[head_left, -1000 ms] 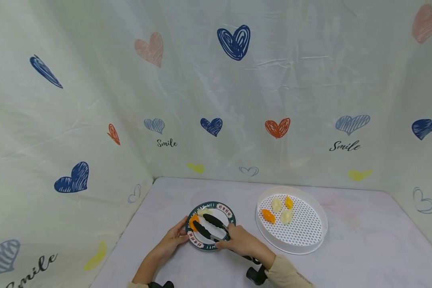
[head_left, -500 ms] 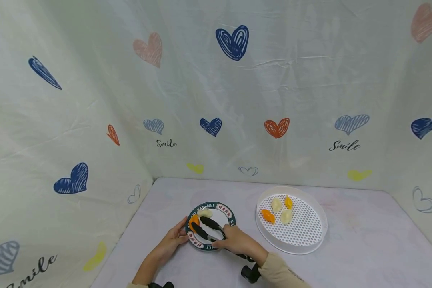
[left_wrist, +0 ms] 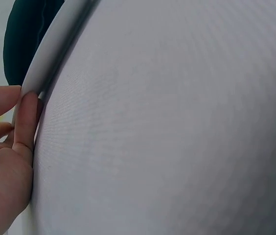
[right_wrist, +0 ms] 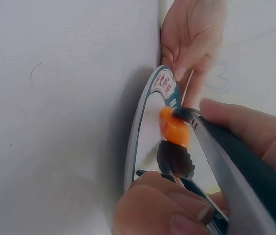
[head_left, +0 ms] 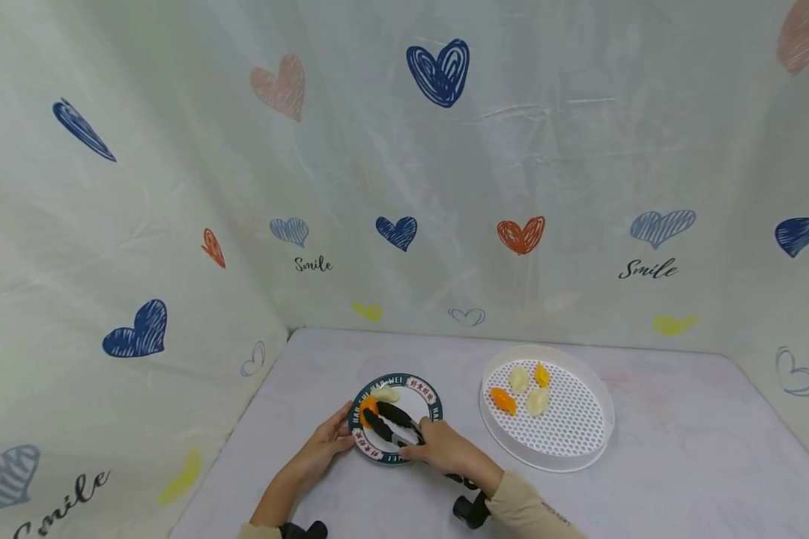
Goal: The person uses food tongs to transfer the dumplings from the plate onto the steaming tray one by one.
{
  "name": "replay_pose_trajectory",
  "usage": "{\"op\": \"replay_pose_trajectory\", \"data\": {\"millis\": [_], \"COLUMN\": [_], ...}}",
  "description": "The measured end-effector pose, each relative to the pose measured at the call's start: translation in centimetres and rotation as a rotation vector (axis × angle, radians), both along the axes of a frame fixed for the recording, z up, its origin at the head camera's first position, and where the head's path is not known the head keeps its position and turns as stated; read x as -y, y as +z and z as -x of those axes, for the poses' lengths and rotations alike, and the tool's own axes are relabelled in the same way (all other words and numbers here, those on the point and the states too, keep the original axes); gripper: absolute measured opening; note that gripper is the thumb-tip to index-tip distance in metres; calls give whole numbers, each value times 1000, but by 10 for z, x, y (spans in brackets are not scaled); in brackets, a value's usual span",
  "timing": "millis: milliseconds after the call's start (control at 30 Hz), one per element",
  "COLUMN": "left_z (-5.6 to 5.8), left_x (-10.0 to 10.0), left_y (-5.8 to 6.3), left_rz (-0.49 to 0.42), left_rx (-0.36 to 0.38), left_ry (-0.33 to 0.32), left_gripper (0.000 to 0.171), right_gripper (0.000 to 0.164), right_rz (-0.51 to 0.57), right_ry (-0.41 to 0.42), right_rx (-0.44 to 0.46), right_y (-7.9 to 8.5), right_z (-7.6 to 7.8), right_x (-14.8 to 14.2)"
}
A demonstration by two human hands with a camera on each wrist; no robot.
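Observation:
My left hand (head_left: 320, 448) holds the left rim of a round white plate (head_left: 414, 404) with a dark green patterned border. In the left wrist view, its thumb and fingers (left_wrist: 26, 120) pinch the rim from both sides. My right hand (head_left: 445, 449) grips metal tongs with black tips (head_left: 394, 414), spread apart over the plate. An orange dumpling-like piece (right_wrist: 175, 132) lies at the tips; whether they clamp it I cannot tell. Beside it on the plate is a pale piece (head_left: 386, 394).
To the right on the white table (head_left: 674, 434) stands a round white tray (head_left: 573, 427) with a perforated surface. It bears two pale pieces (head_left: 537, 402) and two orange pieces (head_left: 503, 400). A heart-printed curtain (head_left: 580, 150) hangs behind and at the left.
My right hand has shifted slightly left, bringing the tong tips nearer the orange piece. My left hand stays on the plate's rim. The tray's pieces stay put.

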State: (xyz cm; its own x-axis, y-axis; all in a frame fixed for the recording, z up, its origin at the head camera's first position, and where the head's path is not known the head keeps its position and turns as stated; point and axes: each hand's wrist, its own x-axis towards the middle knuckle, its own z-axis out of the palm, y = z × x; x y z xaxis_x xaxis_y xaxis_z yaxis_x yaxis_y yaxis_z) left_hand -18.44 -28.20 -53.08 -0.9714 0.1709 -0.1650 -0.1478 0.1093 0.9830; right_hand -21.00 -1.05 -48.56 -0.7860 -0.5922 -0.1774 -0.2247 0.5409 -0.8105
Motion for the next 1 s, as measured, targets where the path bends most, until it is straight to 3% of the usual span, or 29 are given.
{"op": "replay_pose_trajectory", "data": {"millis": [267, 733, 1000], "left_z": [1, -1, 0], "left_x": [0, -3, -6], "left_y": [-1, 1, 1], "left_rz": [0, 32, 48], "left_rx": [-7, 6, -1], "left_ry": [2, 40, 46], "left_gripper": [73, 73, 74], "right_gripper": [45, 32, 53], "right_rz": [-12, 80, 90], "right_ry": [0, -8, -19], "right_rx": [-20, 49, 43], "right_y": [1, 11, 19], "right_z": [-1, -7, -15], "right_x": [-4, -25, -45]}}
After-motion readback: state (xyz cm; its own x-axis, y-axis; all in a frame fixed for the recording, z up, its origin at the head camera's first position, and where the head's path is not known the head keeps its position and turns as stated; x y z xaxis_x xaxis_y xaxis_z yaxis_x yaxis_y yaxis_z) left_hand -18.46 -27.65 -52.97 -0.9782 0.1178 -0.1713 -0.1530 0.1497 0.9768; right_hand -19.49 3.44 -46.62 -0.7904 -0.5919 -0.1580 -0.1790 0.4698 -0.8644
